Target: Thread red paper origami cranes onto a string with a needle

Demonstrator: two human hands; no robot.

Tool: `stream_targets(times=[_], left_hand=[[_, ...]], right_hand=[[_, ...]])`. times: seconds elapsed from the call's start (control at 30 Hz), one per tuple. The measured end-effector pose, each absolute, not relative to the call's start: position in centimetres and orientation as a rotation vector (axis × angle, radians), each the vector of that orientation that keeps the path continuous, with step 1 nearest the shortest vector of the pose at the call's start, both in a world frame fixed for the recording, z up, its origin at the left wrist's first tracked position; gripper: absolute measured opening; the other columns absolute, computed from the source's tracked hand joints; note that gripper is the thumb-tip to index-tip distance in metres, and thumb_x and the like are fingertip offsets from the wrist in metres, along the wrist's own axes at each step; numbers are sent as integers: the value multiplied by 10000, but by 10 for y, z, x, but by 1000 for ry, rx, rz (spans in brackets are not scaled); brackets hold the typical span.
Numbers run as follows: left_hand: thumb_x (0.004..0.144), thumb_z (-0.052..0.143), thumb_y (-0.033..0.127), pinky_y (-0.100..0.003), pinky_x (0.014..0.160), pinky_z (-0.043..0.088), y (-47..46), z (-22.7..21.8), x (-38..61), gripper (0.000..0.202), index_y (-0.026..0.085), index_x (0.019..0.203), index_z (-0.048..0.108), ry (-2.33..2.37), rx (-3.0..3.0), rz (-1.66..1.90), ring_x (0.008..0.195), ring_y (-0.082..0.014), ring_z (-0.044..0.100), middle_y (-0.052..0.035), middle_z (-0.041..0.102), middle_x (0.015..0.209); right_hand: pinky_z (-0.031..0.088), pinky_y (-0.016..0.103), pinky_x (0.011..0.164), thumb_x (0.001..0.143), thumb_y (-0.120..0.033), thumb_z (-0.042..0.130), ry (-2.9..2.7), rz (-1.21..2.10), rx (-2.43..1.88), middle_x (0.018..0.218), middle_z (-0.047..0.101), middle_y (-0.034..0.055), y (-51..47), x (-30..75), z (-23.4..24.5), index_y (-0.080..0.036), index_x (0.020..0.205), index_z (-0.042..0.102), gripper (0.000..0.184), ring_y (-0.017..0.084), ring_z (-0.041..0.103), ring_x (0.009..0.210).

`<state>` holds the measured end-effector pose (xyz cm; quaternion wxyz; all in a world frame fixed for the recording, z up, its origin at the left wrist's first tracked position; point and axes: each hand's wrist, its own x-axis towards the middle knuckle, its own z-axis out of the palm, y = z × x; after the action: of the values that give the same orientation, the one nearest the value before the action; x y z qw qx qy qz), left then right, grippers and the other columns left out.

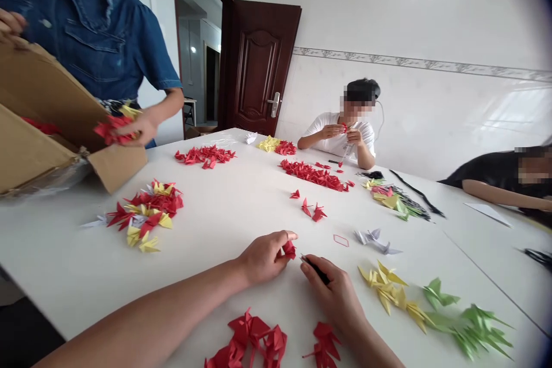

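Observation:
Between the thumb and fingers of my left hand point(265, 256) is a red paper crane point(288, 249), partly hidden by the fingers. My right hand point(336, 290) grips a slim black tool with a pointed tip point(317, 270); the tip is directed at the crane, and whether it touches I cannot tell. Close below my hands lie red folded cranes point(250, 336) and another small red group point(324, 345). To the right of my right hand are yellow cranes point(390, 293), green cranes point(478, 328) and pale lilac ones point(376, 240). A few single red cranes point(318, 213) sit beyond my hands.
At left, a person in a denim shirt point(95, 52) holds cranes over a cardboard box point(118, 164). A mixed crane pile point(150, 207) lies nearby. Across the white table point(241, 195), red heaps point(317, 175) lie before a person in white point(362, 132). Black cords point(416, 192) lie at right.

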<state>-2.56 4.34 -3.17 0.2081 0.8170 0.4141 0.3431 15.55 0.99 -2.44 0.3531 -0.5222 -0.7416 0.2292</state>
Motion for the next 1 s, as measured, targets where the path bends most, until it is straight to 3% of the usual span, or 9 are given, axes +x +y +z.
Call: stream_targets(times=[0.17, 0.7, 1.0], left_hand=[[752, 507, 187, -205, 618, 459, 47, -29, -29, 173, 165, 886, 615, 1223, 2253, 931, 649, -112, 558, -34, 618, 833], [761, 482, 265, -229, 641, 462, 71, -28, -55, 183, 172, 835, 622, 1298, 1998, 1036, 692, -143, 587, -29, 654, 829], [741, 488, 205, -212, 592, 413, 72, -29, -52, 114, 173, 701, 589, 1391, 2011, 1006, 634, -127, 544, 10, 602, 677]], right_hand=[[494, 262, 697, 762, -464, 543, -1734, 666, -1418, 926, 703, 63, 18, 161, -34, -184, 916, 690, 352, 244, 635, 861], [505, 286, 715, 723, -556, 535, -1687, 709, -1459, 859, 711, 69, 19, 161, -30, -159, 929, 697, 475, 250, 641, 811], [514, 270, 688, 715, -539, 557, -1653, 729, -1444, 845, 714, 64, 19, 162, -31, -174, 914, 703, 441, 243, 647, 798]])
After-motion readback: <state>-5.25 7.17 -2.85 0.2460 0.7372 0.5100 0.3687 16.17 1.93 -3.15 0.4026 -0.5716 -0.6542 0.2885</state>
